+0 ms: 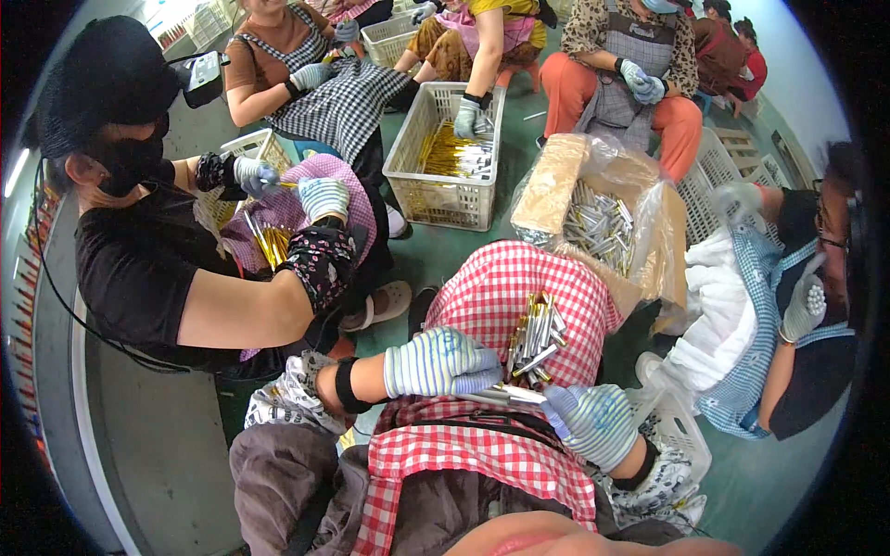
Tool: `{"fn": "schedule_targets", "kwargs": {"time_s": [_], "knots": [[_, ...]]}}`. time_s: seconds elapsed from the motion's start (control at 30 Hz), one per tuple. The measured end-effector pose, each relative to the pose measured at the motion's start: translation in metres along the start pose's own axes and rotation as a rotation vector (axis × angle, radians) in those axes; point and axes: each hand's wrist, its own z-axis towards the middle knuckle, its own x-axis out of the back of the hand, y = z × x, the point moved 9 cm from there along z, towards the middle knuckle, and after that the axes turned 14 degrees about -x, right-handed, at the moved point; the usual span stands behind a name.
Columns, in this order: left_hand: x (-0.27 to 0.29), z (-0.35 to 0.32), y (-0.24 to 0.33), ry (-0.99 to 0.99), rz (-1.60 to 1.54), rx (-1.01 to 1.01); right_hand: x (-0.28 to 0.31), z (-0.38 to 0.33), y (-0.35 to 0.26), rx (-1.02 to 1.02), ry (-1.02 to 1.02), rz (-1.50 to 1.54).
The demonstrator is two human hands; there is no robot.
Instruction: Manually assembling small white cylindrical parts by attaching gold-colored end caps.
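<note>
Where gloves meet, tube ends hidden.

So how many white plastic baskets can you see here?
5, maybe more hidden: one centre with gold tubes, one top behind it, one far left by the masked person, one right, one lower right.

The thin silver tubes are pinched between the gloved left hand and right hand, lying nearly level across the lap. Just above them, a loose pile of silver and gold tubes sits jumbled on the red checkered apron.
</note>
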Motion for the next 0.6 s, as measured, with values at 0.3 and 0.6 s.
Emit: {"fn": "schedule_targets", "kwargs": {"time_s": [0.3,0.6], "knots": [[-0.004,0.015,0.022,-0.013,0.153,-0.115,-0.048,-0.017,0.028,-0.408,-0.450,0.752],[-0.061,0.045,0.028,-0.006,0.009,-0.186,-0.038,-0.042,0.041,-0.286,-0.348,0.271]]}}
